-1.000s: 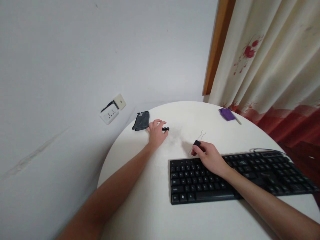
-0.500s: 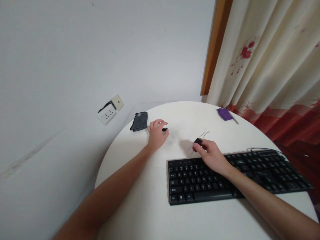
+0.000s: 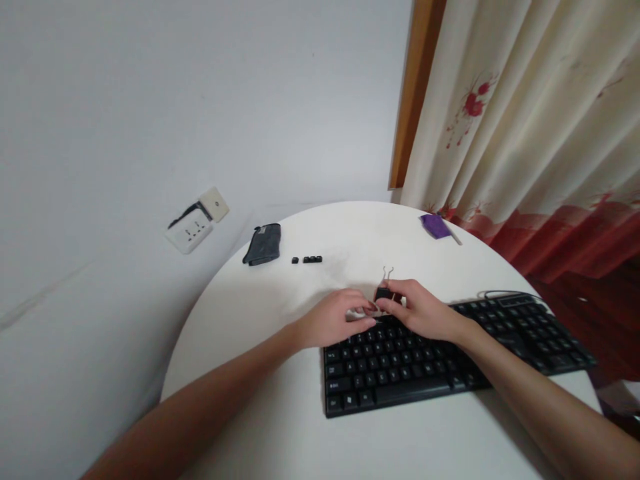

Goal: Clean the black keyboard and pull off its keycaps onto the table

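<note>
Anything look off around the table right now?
Yes. Four small black pieces, apparently keycaps, lie loose beyond the keyboard, and a gray smudge marks the tabletop. The wall socket shows a dark gap along its top edge, as if not sitting flush.

Soft, muted light is falling diffusely, glowing palest mid-way along the white wall and greying toward lower left; the dark red floor is sinking into gloom. Faint, soft-edged shadows are spreading on the tabletop beside the left hand and beneath the right forearm. Wide-angle distortion is stretching the lower corners; legends on the keyboard are blurring.
</note>
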Motion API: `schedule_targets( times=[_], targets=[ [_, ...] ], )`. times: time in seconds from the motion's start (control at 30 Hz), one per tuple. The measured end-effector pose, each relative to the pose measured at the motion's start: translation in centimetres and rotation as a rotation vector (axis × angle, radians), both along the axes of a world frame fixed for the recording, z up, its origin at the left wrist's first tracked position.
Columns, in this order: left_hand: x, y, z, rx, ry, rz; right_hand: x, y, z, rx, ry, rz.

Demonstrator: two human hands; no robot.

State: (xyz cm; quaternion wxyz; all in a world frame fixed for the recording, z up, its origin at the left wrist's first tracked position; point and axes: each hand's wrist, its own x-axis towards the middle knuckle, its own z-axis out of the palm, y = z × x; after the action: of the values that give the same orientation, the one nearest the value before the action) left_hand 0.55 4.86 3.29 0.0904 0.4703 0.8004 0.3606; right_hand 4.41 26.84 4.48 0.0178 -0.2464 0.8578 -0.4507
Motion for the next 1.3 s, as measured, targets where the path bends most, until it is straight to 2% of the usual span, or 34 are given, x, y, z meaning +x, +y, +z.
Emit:
schedule_targets(
  times=[0.17,0.37,0.6,0.97,1.13,1.3],
  targets=[
    [0.4,0.4,-0.2,-0.061,0.0,0.026,0.3,0.1,0.1,0.052,0.021,0.095],
    [0.7,0.9,-0.9,-0.049,0.02,0.097,0.4,0.0,0.2,0.076,0.057,0.117],
    [0.5,1.1,-1.5,-0.044,-0.036,0.151,0.2,-1.0,-0.8,0.043,0.016,0.006],
    [0.2,1.2,-1.3,-0.046,-0.044,0.142,0.0,-2.0,-2.2,0.046,0.028,-0.197],
    [0.3,1.3,-1.4,-0.034,-0.048,0.151,-0.3,-2.1,-3.0,0.043,0.04,-0.22],
    [0.3,1.2,-1.2,0.008,-0.064,0.161,0.0,-2.2,-2.7,-0.034,0.037,-0.234]
  ],
)
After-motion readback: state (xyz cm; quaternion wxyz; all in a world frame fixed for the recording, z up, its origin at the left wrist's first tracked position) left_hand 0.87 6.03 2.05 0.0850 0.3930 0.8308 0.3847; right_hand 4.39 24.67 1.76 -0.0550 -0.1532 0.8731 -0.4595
